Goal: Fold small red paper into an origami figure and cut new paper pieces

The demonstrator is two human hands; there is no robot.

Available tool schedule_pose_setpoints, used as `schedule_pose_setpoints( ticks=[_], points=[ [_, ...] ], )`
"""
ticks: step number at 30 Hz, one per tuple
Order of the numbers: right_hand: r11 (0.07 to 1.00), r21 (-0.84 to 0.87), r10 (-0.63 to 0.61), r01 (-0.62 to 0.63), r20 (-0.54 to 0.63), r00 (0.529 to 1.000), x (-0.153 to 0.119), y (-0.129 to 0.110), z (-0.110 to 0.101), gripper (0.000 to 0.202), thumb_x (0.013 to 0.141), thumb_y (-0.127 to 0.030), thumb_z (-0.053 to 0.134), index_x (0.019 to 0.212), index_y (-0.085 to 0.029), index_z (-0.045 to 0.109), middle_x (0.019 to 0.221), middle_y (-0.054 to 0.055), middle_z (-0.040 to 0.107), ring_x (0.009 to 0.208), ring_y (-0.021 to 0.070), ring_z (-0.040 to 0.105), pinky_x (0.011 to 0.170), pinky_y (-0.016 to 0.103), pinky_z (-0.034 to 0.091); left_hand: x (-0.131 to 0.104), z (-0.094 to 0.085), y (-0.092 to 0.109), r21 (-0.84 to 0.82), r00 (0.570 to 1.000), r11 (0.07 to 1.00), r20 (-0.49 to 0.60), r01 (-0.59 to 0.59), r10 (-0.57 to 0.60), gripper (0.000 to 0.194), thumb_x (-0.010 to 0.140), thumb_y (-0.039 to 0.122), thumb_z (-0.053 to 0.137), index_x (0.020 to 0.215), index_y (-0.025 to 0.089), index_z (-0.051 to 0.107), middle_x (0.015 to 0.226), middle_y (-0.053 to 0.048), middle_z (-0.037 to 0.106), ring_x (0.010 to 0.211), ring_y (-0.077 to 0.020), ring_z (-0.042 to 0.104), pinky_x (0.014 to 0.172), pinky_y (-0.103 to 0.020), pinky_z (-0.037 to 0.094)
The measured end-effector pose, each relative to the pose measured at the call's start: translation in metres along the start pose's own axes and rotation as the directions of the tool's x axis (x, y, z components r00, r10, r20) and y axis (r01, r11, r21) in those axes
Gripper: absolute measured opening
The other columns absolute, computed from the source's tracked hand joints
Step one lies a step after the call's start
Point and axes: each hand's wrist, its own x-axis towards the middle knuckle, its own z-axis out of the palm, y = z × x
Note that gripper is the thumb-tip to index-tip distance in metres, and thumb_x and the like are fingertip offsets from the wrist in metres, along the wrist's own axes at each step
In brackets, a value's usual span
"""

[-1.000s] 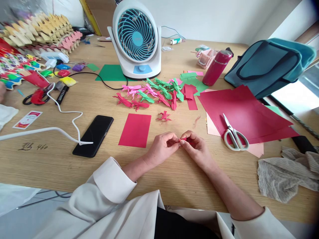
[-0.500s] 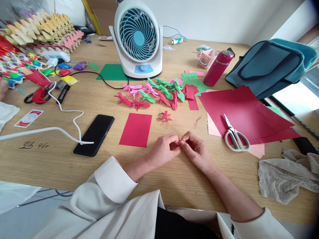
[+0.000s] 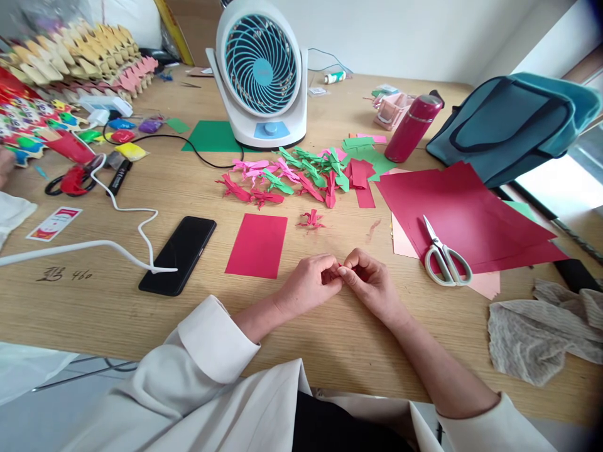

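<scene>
My left hand (image 3: 313, 280) and my right hand (image 3: 370, 282) meet over the wooden table, fingertips pinched on a tiny piece of red paper (image 3: 340, 265). Most of that piece is hidden by the fingers. Just beyond them lies a small folded red paper figure (image 3: 311, 219). A flat red paper rectangle (image 3: 257, 246) is to the left of my left hand. Farther back, several folded pink, green and red paper figures (image 3: 308, 172) form a loose pile. White-handled scissors (image 3: 446, 260) rest on large red sheets (image 3: 490, 213) at the right.
A black phone (image 3: 178, 256) with a white cable lies at the left. Behind the pile stands a fan (image 3: 262, 69). A red bottle (image 3: 414, 127), a teal bag (image 3: 509, 125) and a crumpled cloth (image 3: 541, 339) are at the right. Another person's hand (image 3: 5, 164) shows at the left edge.
My fingertips have shifted very slightly around the red piece. Everything else on the table looks the same.
</scene>
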Motion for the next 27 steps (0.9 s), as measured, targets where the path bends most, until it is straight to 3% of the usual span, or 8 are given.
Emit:
schedule_pose_setpoints(
  ticks=[5, 10, 19, 27],
  points=[
    [0.975, 0.206, 0.075, -0.077, 0.015, 0.997, 0.001, -0.003, 0.001, 0.021, 0.088, -0.043, 0.067, 0.095, -0.024, 0.06, 0.088, 0.001, 0.061, 0.078, 0.015, 0.057, 0.072, 0.028, 0.049, 0.004, -0.004, -0.003, -0.213, 0.993, 0.971, -0.022, 0.108, -0.116, 0.018, 0.082, 0.03, 0.067, 0.075, 0.016, 0.059, 0.068, 0.002, 0.06, 0.06, -0.0097, 0.054, 0.058, -0.021, 0.041],
    [0.955, 0.282, 0.102, -0.095, -0.012, 0.995, 0.003, -0.002, 0.003, 0.03, 0.081, -0.047, 0.074, 0.098, -0.025, 0.062, 0.096, 0.004, 0.067, 0.087, 0.0173, 0.063, 0.082, 0.032, 0.054, 0.008, -0.007, -0.012, -0.408, 0.994, 0.908, -0.007, 0.096, -0.108, 0.016, 0.085, 0.029, 0.065, 0.078, 0.015, 0.06, 0.071, 0.001, 0.062, 0.066, -0.0104, 0.058, 0.064, -0.021, 0.045],
    [0.949, 0.306, 0.101, -0.081, -0.048, 0.994, 0.002, 0.0, 0.005, 0.025, 0.083, -0.043, 0.074, 0.093, -0.025, 0.06, 0.09, 0.002, 0.065, 0.081, 0.016, 0.061, 0.073, 0.03, 0.054, 0.009, -0.009, -0.008, -0.428, 0.994, 0.897, 0.047, 0.108, -0.097, 0.019, 0.084, 0.032, 0.068, 0.089, 0.016, 0.059, 0.084, -0.001, 0.064, 0.073, -0.0118, 0.061, 0.068, -0.022, 0.048],
    [0.962, 0.261, 0.082, -0.076, -0.012, 0.997, -0.001, 0.002, 0.006, 0.025, 0.083, -0.041, 0.074, 0.094, -0.024, 0.06, 0.088, 0.002, 0.064, 0.078, 0.0156, 0.061, 0.074, 0.03, 0.052, 0.009, -0.008, -0.011, -0.496, 0.984, 0.85, 0.084, 0.177, -0.155, 0.032, 0.082, 0.045, 0.071, 0.083, 0.014, 0.062, 0.074, -0.002, 0.065, 0.068, -0.0118, 0.062, 0.063, -0.021, 0.048]
  ],
)
